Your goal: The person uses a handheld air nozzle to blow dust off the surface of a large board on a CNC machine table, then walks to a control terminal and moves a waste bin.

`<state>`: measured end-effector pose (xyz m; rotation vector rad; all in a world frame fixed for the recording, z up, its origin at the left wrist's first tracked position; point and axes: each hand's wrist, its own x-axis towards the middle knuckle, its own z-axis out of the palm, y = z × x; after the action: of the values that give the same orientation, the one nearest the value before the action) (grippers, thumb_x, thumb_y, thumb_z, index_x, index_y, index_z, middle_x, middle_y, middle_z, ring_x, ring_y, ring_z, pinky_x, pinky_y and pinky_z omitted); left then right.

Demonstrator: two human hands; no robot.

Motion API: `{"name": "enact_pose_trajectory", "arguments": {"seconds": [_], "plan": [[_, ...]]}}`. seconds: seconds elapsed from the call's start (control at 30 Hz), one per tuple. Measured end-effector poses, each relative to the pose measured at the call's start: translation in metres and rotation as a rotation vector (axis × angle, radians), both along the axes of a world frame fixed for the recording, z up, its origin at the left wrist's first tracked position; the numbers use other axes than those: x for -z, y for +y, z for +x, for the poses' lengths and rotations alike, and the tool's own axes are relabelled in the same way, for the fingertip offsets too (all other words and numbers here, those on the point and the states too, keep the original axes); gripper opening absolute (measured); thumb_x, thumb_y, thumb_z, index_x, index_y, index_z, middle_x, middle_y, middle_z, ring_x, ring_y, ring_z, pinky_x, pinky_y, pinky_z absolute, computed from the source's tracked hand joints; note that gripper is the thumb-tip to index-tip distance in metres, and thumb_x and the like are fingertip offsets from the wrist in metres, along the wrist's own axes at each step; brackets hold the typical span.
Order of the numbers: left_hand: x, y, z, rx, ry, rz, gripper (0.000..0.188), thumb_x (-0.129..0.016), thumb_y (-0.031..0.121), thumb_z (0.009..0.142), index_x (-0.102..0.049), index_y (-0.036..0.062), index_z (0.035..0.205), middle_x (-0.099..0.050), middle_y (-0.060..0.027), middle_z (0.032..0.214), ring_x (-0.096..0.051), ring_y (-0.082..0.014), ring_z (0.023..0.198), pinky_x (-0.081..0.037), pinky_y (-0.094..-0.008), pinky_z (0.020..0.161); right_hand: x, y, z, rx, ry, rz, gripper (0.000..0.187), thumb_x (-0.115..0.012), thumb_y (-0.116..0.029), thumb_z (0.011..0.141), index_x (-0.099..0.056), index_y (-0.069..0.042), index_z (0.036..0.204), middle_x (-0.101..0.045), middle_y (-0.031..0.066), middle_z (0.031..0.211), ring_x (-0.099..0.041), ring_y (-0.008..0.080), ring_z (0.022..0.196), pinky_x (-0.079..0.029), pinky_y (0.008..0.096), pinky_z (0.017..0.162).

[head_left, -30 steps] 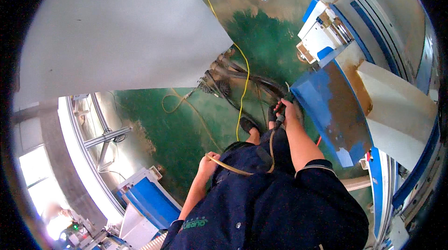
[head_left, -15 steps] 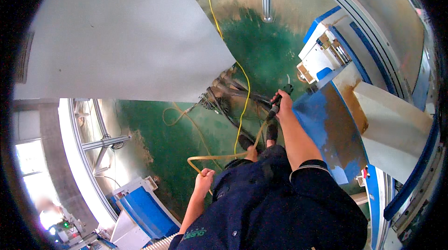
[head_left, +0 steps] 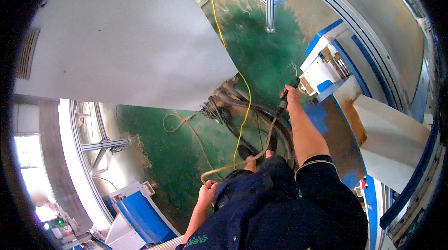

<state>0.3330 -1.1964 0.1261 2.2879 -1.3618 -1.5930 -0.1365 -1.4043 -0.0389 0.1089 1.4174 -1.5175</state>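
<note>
My right hand is closed around a black air blow gun, its thin nozzle toward the white and blue machine part at the right. A tan air hose runs from the gun down past my legs and bends back to my left hand. That hand, closed at my left side, grips the hose where it bends. Its fingertips are partly turned away.
A large pale grey cabinet fills the upper left. Black corrugated hoses and a yellow cable lie across the green floor near my feet. Blue and white machine parts stand at lower left, with aluminium frames beyond.
My right hand has moved slightly right and farther out with the blow gun, closer to the machine part. My left hand and its hose bend have shifted a little right and nearer my body.
</note>
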Motion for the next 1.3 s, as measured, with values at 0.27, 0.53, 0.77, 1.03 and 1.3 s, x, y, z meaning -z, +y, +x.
{"name": "enact_pose_trajectory", "arguments": {"seconds": [0.27, 0.53, 0.77, 1.03, 1.3], "plan": [[-0.009, 0.005, -0.008, 0.109, -0.033, -0.064, 0.020, -0.059, 0.020, 0.085, -0.063, 0.0017, 0.090, -0.064, -0.0104, 0.074, -0.060, -0.0160, 0.069, -0.047, -0.0308, 0.065, -0.019, -0.021, -0.018, -0.003, 0.175, 0.097, 0.020, -0.060, -0.017, 0.079, -0.051, -0.001, 0.069, -0.051, 0.0104, 0.060, -0.050, 0.0215, 0.045, -0.042, 0.0381, 0.044], [-0.016, 0.006, -0.012, 0.264, -0.058, -0.055, 0.021, -0.059, 0.022, 0.084, -0.061, 0.0042, 0.094, -0.065, -0.0196, 0.081, -0.064, -0.0346, 0.078, -0.049, -0.0379, 0.067, 0.043, -0.044, -0.064, -0.300, 0.783, 0.595, 0.036, -0.057, -0.027, 0.075, -0.062, 0.007, 0.083, -0.065, 0.0243, 0.088, -0.064, 0.0361, 0.081, -0.050, 0.0447, 0.073], [-0.015, 0.022, -0.023, 0.211, -0.070, 0.005, 0.021, -0.059, 0.024, 0.085, -0.063, 0.0052, 0.094, -0.065, -0.0203, 0.081, -0.063, -0.0371, 0.080, -0.049, -0.0401, 0.071, 0.049, -0.045, -0.062, -0.518, 0.919, 0.662, 0.023, -0.060, -0.021, 0.074, -0.062, 0.002, 0.074, -0.062, 0.0129, 0.064, -0.059, 0.0236, 0.055, -0.046, 0.0380, 0.056], [0.003, 0.029, -0.037, 0.171, -0.030, 0.058, 0.023, -0.059, 0.026, 0.085, -0.063, 0.0048, 0.093, -0.065, -0.0193, 0.082, -0.062, -0.0373, 0.081, -0.049, -0.0420, 0.072, 0.051, -0.045, -0.056, -0.705, 0.863, 0.696, 0.036, -0.062, -0.031, 0.070, -0.066, 0.000, 0.089, -0.063, 0.0186, 0.089, -0.059, 0.0334, 0.083, -0.046, 0.0412, 0.075], [0.019, 0.040, -0.041, 0.192, 0.001, 0.142, 0.026, -0.059, 0.031, 0.084, -0.062, 0.0077, 0.094, -0.065, -0.0185, 0.082, -0.062, -0.0376, 0.081, -0.048, -0.0438, 0.070, 0.023, -0.085, 0.000, -0.947, 1.018, 0.431, 0.025, -0.062, -0.021, 0.069, -0.062, 0.002, 0.079, -0.061, 0.0118, 0.059, -0.060, 0.0208, 0.054, -0.046, 0.0343, 0.053]]}}
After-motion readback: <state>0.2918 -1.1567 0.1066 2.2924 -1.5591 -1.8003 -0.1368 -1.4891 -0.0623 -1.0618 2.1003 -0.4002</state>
